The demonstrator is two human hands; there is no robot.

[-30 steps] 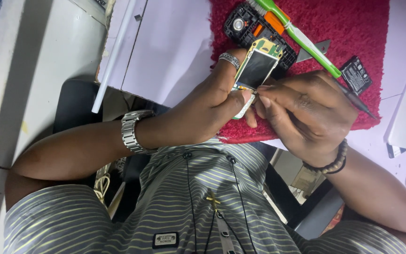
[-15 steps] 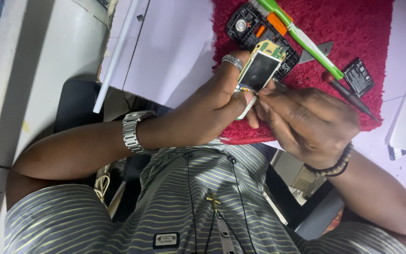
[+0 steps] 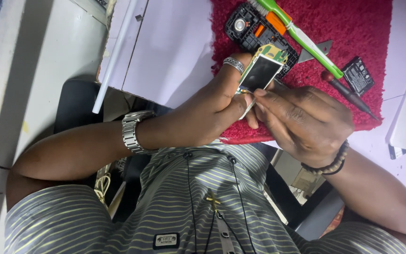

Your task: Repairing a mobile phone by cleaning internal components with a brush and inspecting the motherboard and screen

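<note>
My left hand (image 3: 212, 106), with a ring and a metal watch, holds a small phone circuit board with a dark screen (image 3: 261, 71) tilted above a red mat (image 3: 353, 28). My right hand (image 3: 301, 120), with a bead bracelet at the wrist, pinches the board's lower edge with its fingertips. A thin pale strip (image 3: 248, 111) sticks out between the two hands; I cannot tell which hand holds it. Just behind the board, a black phone housing (image 3: 247, 26) with an orange part lies on the mat.
On the mat lie a green-handled brush (image 3: 306, 40), a dark screwdriver (image 3: 346, 91), a black battery (image 3: 358, 75) and a small metal blade (image 3: 319, 49). A white rod (image 3: 113, 61) leans at the white table's (image 3: 175, 51) left edge. White objects sit at far right.
Both hands and the board have shifted slightly up the mat, and the right fingertips have closed in on the board's lower edge. The things on the mat have not moved.
</note>
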